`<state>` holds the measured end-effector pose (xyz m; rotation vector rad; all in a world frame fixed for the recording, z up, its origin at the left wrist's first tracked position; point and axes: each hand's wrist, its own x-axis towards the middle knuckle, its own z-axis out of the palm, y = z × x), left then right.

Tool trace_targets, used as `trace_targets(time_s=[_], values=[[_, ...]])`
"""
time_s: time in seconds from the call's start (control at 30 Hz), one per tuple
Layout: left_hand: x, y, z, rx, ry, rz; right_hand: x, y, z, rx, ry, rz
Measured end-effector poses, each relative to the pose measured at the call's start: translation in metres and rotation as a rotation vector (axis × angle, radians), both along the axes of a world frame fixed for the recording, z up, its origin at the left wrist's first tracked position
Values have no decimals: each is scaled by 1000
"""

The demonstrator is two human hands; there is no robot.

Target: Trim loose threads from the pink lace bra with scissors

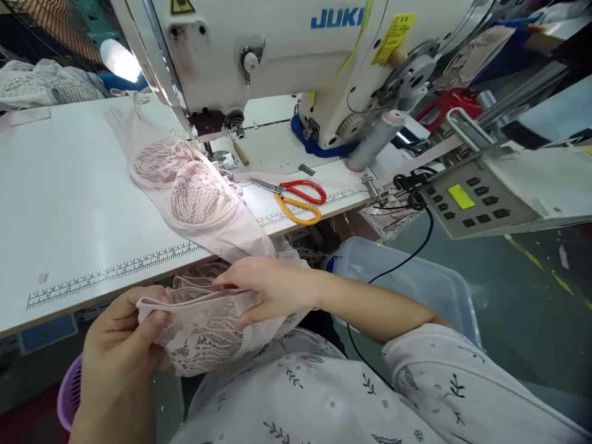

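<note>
Over my lap I hold a pale pink lace bra (203,336), its hemmed upper edge stretched between my hands. My left hand (124,336) pinches the left end of that edge between thumb and fingers. Farther right, my right hand (268,287) grips the same piece, with fingers behind the edge and thumb on the front. Another pale pink bra (198,191) with lace cups lies on the sewing table, one side hanging over the front edge near my right hand. Whether the two pieces are joined is hidden. The sewing machine (268,55) stands behind, its needle area beside the cups.
Red-and-orange-handled scissors (296,200) lie at the table's front edge. A thread cone (377,142) and a control box (481,191) are at right. Below stands a clear plastic bin (407,277), with a black cable hanging across it. A purple basket (69,394) is low at left.
</note>
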<state>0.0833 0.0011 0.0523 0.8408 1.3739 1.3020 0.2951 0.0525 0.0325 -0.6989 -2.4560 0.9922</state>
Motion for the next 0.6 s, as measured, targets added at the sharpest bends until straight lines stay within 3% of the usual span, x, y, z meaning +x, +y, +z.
trace_targets(time_s=[0.17, 0.4, 0.6], values=[[-6, -2, 0, 81, 10, -20, -14, -7, -10, -121, -9, -45], [-17, 5, -11, -78, 96, 130, -17, -17, -11, 90, -136, -90], [-15, 6, -10, -82, 119, 109, -20, -23, -11, 196, -180, -104]])
